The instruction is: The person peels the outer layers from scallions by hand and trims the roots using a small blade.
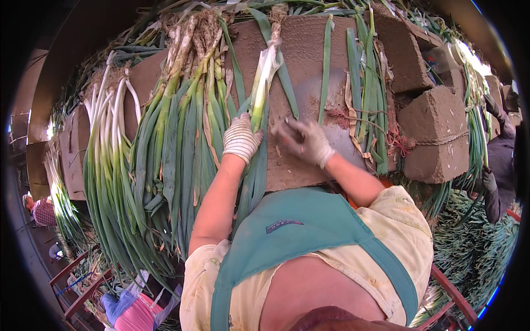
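Note:
My left hand (pixel 243 138), in a striped knit glove, closes round the green upper stalk of a large Welsh onion (pixel 261 89). Its roots point away from me; the pale shank is partly peeled, with loose whitish skin at the sides. My right hand (pixel 307 141), also gloved and blurred by motion, hovers just right of the stalk, fingers apart and nothing visible in them. A soil-covered pile of unpeeled onions (pixel 182 91) lies beside my left hand. Farther left rests a bundle of clean white-shanked onions (pixel 109 124). A loose green leaf (pixel 287 85) lies right of the held onion.
Brown foam-like blocks (pixel 432 134) stand on the right, one tied with rope (pixel 441 140). Torn leaves (pixel 368 95) and red twine (pixel 399 142) lie before them. A co-worker (pixel 501 161) handles onions at far right; another person (pixel 134 310) is at lower left. Red metal rails (pixel 453 293) run below.

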